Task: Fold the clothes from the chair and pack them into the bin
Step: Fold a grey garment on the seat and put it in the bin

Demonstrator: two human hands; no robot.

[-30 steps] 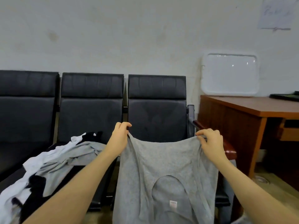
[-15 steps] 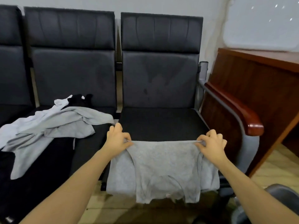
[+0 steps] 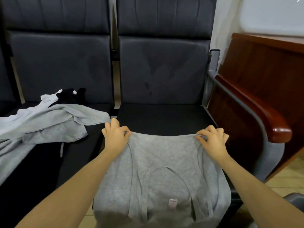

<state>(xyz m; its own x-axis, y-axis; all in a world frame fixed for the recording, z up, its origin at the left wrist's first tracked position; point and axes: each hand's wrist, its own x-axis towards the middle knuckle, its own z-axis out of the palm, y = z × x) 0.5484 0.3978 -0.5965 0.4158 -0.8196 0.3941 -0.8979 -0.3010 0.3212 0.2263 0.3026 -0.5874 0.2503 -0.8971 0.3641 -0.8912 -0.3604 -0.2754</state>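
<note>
A second ago the grey top hung in the air; now it has come down onto the black chair seat, ready to be spread for folding. The left hand and right hand each pinch a far corner, fingers curled on the soft knit. The seat is smooth, padded and flat. At 9 o'clock a rumpled pile of unfolded clothes waits; the bin is barely visible

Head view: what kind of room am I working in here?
Probably an office or waiting area: a row of linked black padded seats along a plain wall, with a wooden desk beside them. Both hands grip a grey top on one seat.
</note>
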